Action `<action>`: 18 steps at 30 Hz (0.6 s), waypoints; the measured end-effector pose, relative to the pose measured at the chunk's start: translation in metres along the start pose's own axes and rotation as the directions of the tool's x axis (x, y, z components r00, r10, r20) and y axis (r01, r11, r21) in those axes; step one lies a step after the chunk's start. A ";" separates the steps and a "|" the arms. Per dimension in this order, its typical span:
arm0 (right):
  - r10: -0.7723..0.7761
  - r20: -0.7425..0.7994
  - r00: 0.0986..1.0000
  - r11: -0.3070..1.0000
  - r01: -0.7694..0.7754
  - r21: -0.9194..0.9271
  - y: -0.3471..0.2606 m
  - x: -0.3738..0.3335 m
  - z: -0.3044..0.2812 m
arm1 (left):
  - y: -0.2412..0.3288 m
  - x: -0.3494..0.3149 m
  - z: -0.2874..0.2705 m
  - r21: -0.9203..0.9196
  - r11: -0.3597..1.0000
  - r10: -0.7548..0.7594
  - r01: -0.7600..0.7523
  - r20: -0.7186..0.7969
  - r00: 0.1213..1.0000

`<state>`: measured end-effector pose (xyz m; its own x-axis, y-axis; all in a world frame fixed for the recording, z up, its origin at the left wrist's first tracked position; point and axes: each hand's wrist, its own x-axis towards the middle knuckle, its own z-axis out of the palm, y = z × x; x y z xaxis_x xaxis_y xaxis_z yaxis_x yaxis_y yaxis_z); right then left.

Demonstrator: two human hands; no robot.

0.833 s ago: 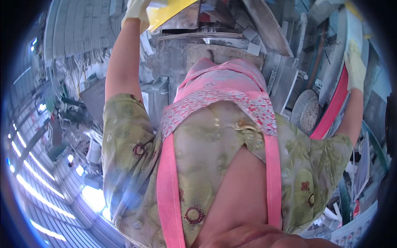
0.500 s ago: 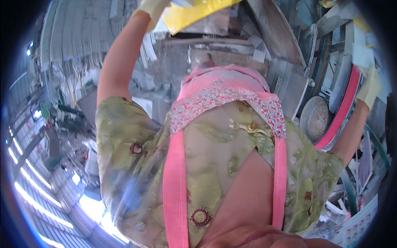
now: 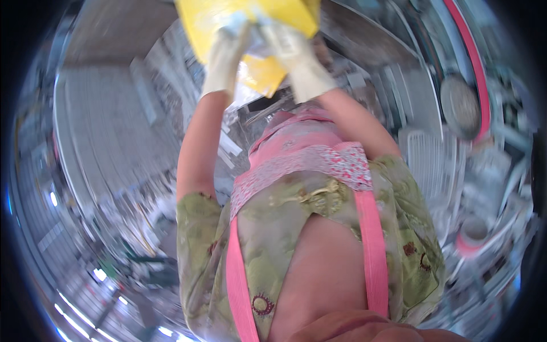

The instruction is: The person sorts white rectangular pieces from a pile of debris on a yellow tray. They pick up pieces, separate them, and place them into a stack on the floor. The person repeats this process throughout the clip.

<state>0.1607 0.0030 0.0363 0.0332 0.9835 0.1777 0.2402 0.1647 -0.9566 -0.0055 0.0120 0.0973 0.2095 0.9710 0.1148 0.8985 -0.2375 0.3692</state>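
Both hands wear pale cream gloves and are close together at the top of the view. My left hand is closed at the left side of a small pale blue-white piece, blurred by motion. From the other side, my right hand is closed at the same piece, its fingers pointing up and inward. Behind and around the hands spreads a glossy yellow plastic sheet or bag, with a lower corner hanging below the gloves. The fingertips are smeared, and the exact kind of the piece cannot be made out.
Stacked grey-white strips fill the left side. A brown board leans beyond my right arm. To the right are a round pan, a red-pink curved rim and a white slatted crate. A pink-banded bucket stands lower right.
My right hand has come from the far right to join the left, bringing a pale piece. My left hand has moved slightly right and down. The view has swung left.
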 end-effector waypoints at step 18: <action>0.826 -0.170 0.538 0.563 -0.767 0.308 0.365 -0.212 -0.215 | 0.051 0.000 0.016 -0.345 0.742 -0.646 0.575 -0.137 0.751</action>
<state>0.4500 -0.1612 -0.3007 0.3808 0.6526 -0.6551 -0.1888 -0.6387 -0.7460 0.0469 -0.0002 0.1011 -0.4759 0.8792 -0.0255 0.6539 0.3730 0.6582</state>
